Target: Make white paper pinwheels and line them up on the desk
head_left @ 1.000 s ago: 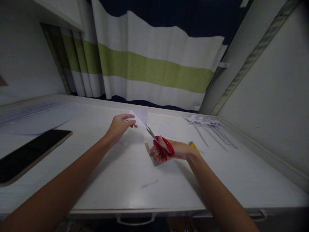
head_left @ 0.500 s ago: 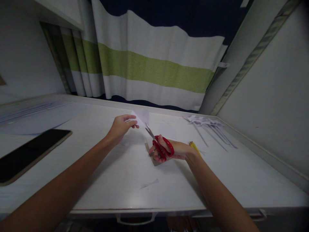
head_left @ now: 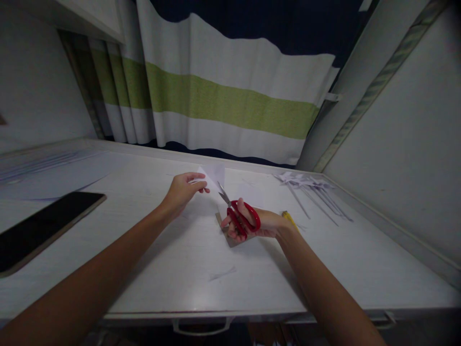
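While our left hand [head_left: 182, 192] pinches the folded-looking white paper [head_left: 212, 174] up over the white desk [head_left: 158, 278] and our right hand [head_left: 262, 222] grips the red-handled scissors [head_left: 229, 204], their parted blades at its lower right edge, we would do best to keep the sheet taut and feed it squarely into short snips, fingertips clear of the line. Compared with a second ago, our left hand and the paper have shifted slightly rightward, whereas the scissors sit almost where they were; whether the blades bite yet, we cannot tell.
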Motion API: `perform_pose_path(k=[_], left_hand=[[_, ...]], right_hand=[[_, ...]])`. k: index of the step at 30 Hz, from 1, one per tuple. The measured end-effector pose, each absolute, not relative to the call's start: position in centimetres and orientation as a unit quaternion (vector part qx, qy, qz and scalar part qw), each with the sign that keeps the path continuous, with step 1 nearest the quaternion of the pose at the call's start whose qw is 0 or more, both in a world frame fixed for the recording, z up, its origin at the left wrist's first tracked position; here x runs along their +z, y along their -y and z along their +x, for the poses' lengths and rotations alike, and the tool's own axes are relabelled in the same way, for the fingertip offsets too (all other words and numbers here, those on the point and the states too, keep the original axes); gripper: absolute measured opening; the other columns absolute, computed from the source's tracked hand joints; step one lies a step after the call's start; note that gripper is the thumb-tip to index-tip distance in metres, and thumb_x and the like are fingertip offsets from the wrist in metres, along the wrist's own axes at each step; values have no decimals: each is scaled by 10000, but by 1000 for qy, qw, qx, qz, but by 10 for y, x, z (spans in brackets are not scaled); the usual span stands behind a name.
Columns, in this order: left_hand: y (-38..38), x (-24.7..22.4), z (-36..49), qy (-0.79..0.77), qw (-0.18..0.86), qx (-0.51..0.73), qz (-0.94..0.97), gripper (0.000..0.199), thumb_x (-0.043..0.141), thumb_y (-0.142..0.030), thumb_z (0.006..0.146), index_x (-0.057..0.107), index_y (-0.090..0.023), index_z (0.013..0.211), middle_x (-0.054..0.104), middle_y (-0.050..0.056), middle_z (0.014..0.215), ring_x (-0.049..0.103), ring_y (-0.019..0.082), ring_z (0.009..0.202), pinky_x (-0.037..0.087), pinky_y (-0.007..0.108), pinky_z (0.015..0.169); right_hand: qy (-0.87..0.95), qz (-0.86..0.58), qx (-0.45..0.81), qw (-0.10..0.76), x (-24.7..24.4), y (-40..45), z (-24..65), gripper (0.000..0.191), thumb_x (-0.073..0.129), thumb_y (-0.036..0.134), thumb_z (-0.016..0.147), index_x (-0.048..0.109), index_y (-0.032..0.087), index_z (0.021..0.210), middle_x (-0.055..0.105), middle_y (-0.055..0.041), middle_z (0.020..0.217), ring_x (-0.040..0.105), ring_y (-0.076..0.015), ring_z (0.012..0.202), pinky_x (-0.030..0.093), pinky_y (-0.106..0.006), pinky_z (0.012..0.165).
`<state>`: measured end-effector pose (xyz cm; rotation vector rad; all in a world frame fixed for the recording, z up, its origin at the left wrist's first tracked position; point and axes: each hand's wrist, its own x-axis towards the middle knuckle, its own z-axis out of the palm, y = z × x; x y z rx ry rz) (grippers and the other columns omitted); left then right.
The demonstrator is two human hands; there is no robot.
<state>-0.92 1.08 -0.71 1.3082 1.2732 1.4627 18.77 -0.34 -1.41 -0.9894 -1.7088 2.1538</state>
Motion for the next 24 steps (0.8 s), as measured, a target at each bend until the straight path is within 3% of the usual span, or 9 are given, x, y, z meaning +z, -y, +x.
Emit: perform_pose_path(k=[24], left_hand=[[-7,-3,-10,-505,373,557,543,346,592,-171,590,570,-40,909,584,25,522,496,99,515,369,215,531]], right_hand=[[589,-342,725,101,-12,4,188,700,335,690,647,524,70,912,543,-59,695,506,-77,537,407,-208,489]])
